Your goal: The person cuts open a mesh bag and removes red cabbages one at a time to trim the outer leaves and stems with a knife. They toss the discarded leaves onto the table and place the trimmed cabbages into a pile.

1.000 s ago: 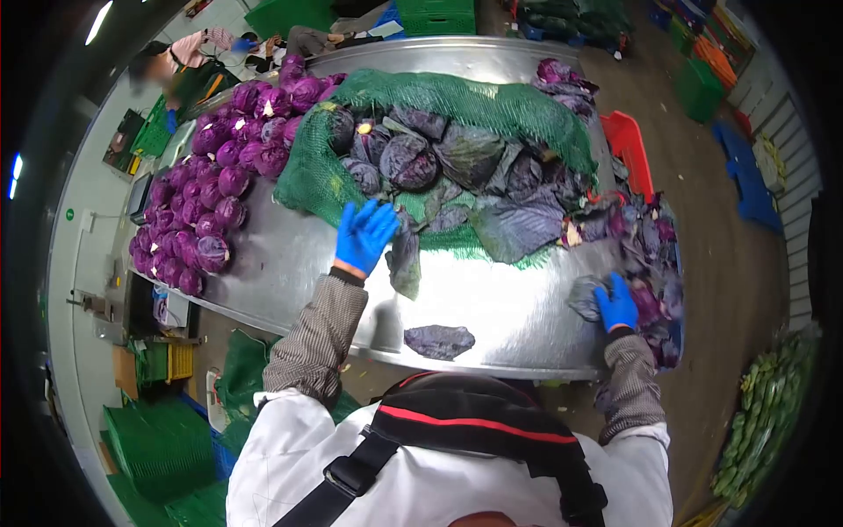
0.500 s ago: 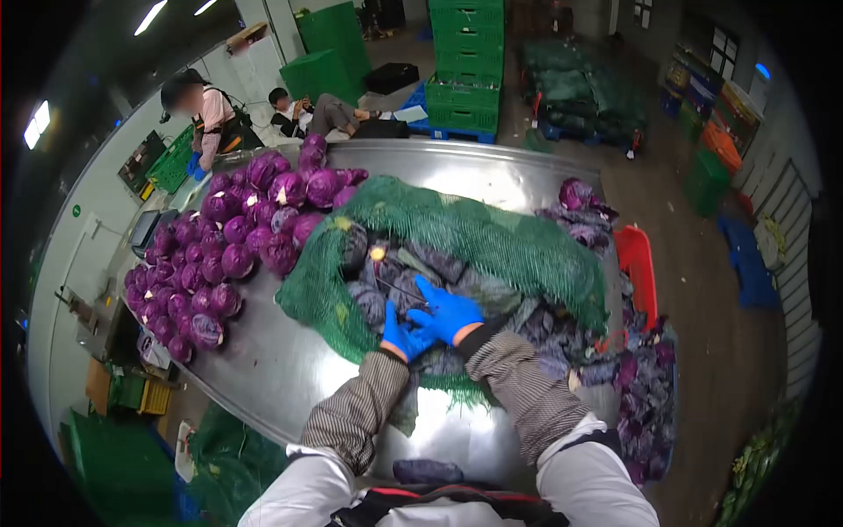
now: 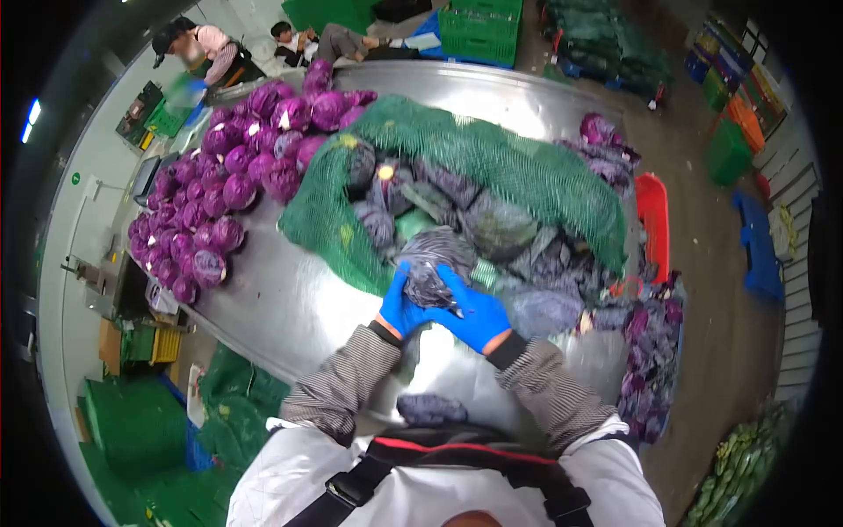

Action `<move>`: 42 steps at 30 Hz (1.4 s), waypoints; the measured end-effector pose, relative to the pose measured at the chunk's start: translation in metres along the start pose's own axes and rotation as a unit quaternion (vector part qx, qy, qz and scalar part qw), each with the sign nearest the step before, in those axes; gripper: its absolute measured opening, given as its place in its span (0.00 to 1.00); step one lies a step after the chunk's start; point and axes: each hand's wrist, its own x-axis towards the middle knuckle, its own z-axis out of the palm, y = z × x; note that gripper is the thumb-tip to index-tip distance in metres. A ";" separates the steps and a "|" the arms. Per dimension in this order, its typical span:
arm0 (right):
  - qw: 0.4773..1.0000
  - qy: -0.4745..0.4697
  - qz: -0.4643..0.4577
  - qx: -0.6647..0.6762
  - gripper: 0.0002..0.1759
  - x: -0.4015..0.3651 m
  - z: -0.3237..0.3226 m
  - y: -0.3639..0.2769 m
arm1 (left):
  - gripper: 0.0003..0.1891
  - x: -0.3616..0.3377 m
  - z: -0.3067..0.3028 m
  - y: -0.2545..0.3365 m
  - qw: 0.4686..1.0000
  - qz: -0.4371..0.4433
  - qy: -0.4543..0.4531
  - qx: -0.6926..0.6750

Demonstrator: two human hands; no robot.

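Clasped between blue-gloved left hand (image 3: pixel 397 307) and right hand (image 3: pixel 475 309): dusky purple round cabbage head (image 3: pixel 432 268), above shiny steel bench (image 3: pixel 281 307), beside green net sack (image 3: pixel 492 162). Judged dense, heavy, firm; loose outer leaves slippery. Best cupped underneath, both sides.

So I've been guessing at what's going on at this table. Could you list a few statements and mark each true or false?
1. The left hand and right hand hold one dark cabbage together. True.
2. A green net sack lies on the steel table. True.
3. The sack is empty. False: more cabbages lie in it.
4. The pile of bright purple cabbages lies on the person's right. False: it lies on the left.
5. A loose leaf lies on the table's near edge. True.
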 end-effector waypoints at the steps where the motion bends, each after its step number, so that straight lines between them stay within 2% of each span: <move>1: 0.995 0.071 -0.036 0.055 0.36 -0.024 -0.004 -0.007 | 0.31 -0.016 0.009 -0.001 0.994 0.032 0.004 0.108; 2: 0.993 0.025 0.036 0.108 0.31 -0.046 -0.010 -0.010 | 0.32 -0.028 0.016 0.000 0.974 0.060 0.007 0.218; 4: 0.966 0.156 0.010 0.204 0.24 -0.082 0.012 0.009 | 0.40 -0.053 0.036 -0.009 0.844 0.109 0.108 0.514; 5: 0.923 0.090 0.149 0.343 0.21 -0.100 0.009 0.013 | 0.44 -0.060 0.039 -0.019 0.693 0.141 0.128 0.695; 6: 0.838 0.023 0.280 0.467 0.18 -0.116 0.006 0.015 | 0.48 -0.065 0.039 -0.031 0.504 0.165 0.132 0.837; 7: 0.839 0.032 0.284 0.463 0.14 -0.132 0.013 0.011 | 0.52 -0.071 0.031 -0.043 0.572 0.151 0.129 0.796; 8: 0.793 0.018 0.372 0.482 0.14 -0.139 0.026 0.033 | 0.51 -0.065 0.032 -0.064 0.446 0.092 0.128 0.881; 10: 0.816 0.067 0.387 0.425 0.15 -0.165 0.046 0.056 | 0.50 -0.066 0.033 -0.094 0.328 0.159 0.057 0.929; 12: 0.798 0.044 0.416 0.434 0.15 -0.185 0.043 0.069 | 0.51 -0.060 0.045 -0.114 0.379 0.120 0.063 0.916; 14: 0.906 0.051 0.353 0.228 0.15 -0.198 0.038 0.070 | 0.52 -0.046 0.032 -0.127 0.420 0.186 0.084 0.884; 15: 0.948 0.108 0.281 0.106 0.14 -0.202 0.033 0.065 | 0.52 -0.039 0.029 -0.127 0.408 0.183 0.081 0.891; 16: 0.945 0.114 0.286 0.108 0.14 -0.205 0.027 0.060 | 0.52 -0.034 0.025 -0.127 0.407 0.181 0.073 0.893; 18: 0.965 0.116 0.224 -0.067 0.13 -0.204 0.011 0.040 | 0.51 -0.030 0.036 -0.127 0.413 0.108 0.080 0.901; 20: 0.964 0.105 0.219 -0.105 0.11 -0.197 0.007 0.031 | 0.52 -0.026 0.048 -0.131 0.394 0.087 0.082 0.911; 22: 0.953 0.009 0.261 -0.154 0.09 -0.192 0.009 0.035 | 0.52 -0.023 0.051 -0.139 0.372 0.082 0.092 0.920; 23: 0.950 0.027 0.253 -0.184 0.07 -0.190 0.011 0.040 | 0.52 -0.022 0.050 -0.141 0.360 0.093 0.100 0.923; 27: 0.956 0.017 0.272 -0.110 0.10 -0.173 0.020 0.071 | 0.51 -0.025 0.047 -0.144 0.365 0.098 0.111 0.919; 28: 0.961 0.033 0.247 -0.122 0.12 -0.169 0.034 0.090 | 0.50 -0.029 0.042 -0.146 0.373 0.127 0.081 0.915; 30: 0.946 -0.014 0.303 -0.117 0.11 -0.161 0.039 0.119 | 0.49 -0.030 0.035 -0.144 0.383 0.197 0.019 0.903; 31: 0.945 -0.005 0.308 -0.109 0.11 -0.162 0.046 0.127 | 0.48 -0.035 0.031 -0.139 0.409 0.192 0.023 0.892; 32: 0.947 -0.011 0.301 -0.110 0.11 -0.166 0.044 0.121 | 0.48 -0.040 0.023 -0.130 0.409 0.194 0.032 0.891; 34: 0.929 -0.032 0.366 -0.043 0.15 -0.173 0.030 0.105 | 0.49 -0.052 0.002 -0.107 0.537 0.221 -0.007 0.814; 35: 0.920 -0.050 0.389 -0.025 0.17 -0.176 0.031 0.107 | 0.51 -0.062 -0.007 -0.099 0.559 0.204 -0.021 0.804; 38: 0.925 -0.022 0.380 0.013 0.19 -0.188 0.026 0.095 | 0.53 -0.094 -0.032 -0.089 0.593 0.174 -0.015 0.786; 39: 0.916 -0.032 0.399 -0.030 0.20 -0.184 0.015 0.073 | 0.52 -0.102 -0.042 -0.090 0.625 0.171 0.006 0.762; 40: 0.917 -0.036 0.397 -0.032 0.20 -0.181 0.009 0.055 | 0.52 -0.104 -0.045 -0.093 0.626 0.172 0.011 0.760; 42: 0.944 -0.002 0.319 -0.089 0.22 -0.175 0.006 0.024 | 0.52 -0.105 -0.043 -0.103 0.601 0.160 0.091 0.778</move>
